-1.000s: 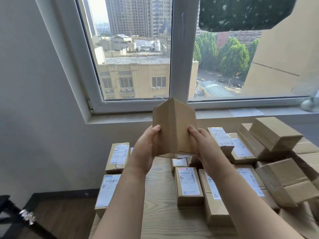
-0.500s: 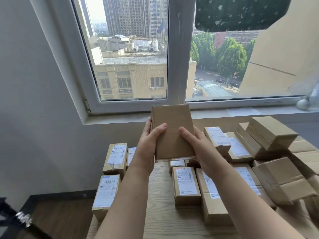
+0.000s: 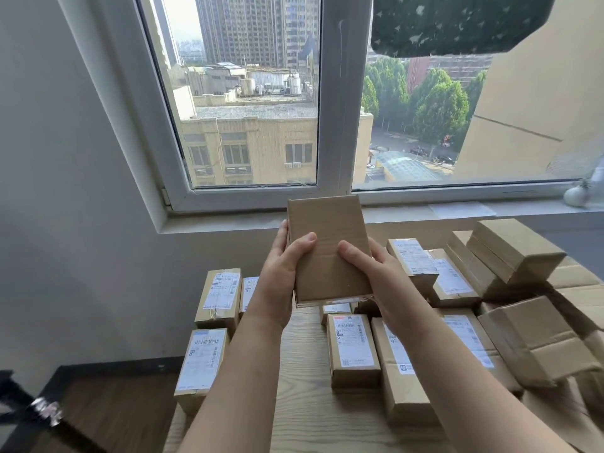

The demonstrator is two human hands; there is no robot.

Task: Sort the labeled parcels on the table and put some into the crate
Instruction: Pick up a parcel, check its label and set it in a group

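Two hands hold one plain brown parcel (image 3: 328,256) up off the table, level with the window sill (image 3: 228,223). The left hand (image 3: 277,282) grips its left edge, with the thumb laid across the near face and the fingers curled behind. The right hand (image 3: 380,276) grips the right edge the same way, and its thumb points in towards the left thumb with a gap between them. A second ago the parcel was turned corner-on, showing two faces that met in a ridge. Half a second ago it had come round flat, and it now sits in almost the same pose, one broad bare cardboard face towards the camera, with the thumbs hardly shifted. Below the hands lies the wooden table (image 3: 307,410). Down and left of the left wrist are two labelled boxes (image 3: 219,297), one nearer than the other. Under the right wrist is a short labelled box (image 3: 353,349), just beside a longer labelled box (image 3: 400,380) that the right forearm partly covers. Just right of the right hand is a tilted labelled box (image 3: 413,259), and farther right a stack of plain boxes (image 3: 513,250). None of these has moved.
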